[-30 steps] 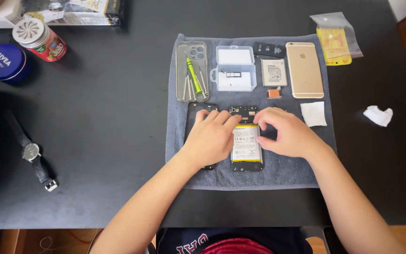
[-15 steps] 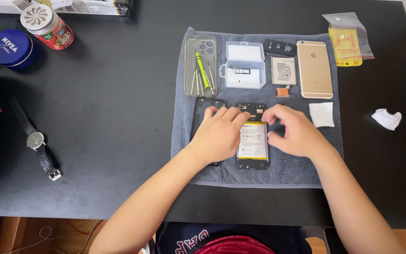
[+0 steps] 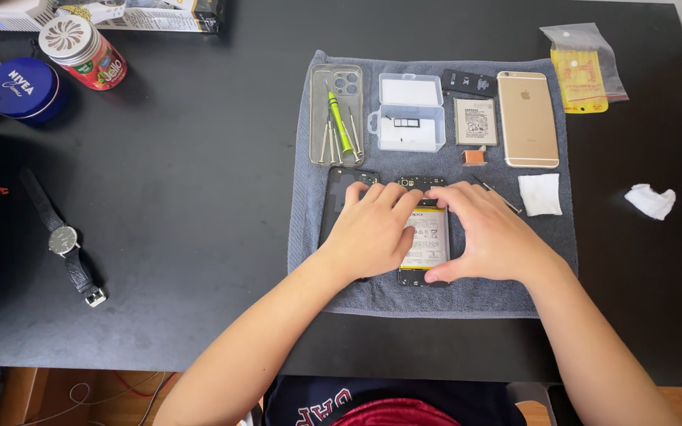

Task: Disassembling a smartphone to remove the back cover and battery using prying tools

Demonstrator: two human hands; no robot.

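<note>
Grey towel (image 3: 309, 260) is carrying the opened phone (image 3: 426, 237), long axis pointing away; left hand (image 3: 369, 233) and right hand (image 3: 487, 237) are flanking it, fingers (image 3: 392, 197) pressed together flat on top.

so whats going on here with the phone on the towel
A person has both hands on an opened phone lying on a grey towel on a black table. The left hand and right hand press on it from either side, with its battery showing between them. A black back cover lies partly under the left hand. Further up the towel sit a clear case holding tools, a small plastic box and a gold phone.
</note>
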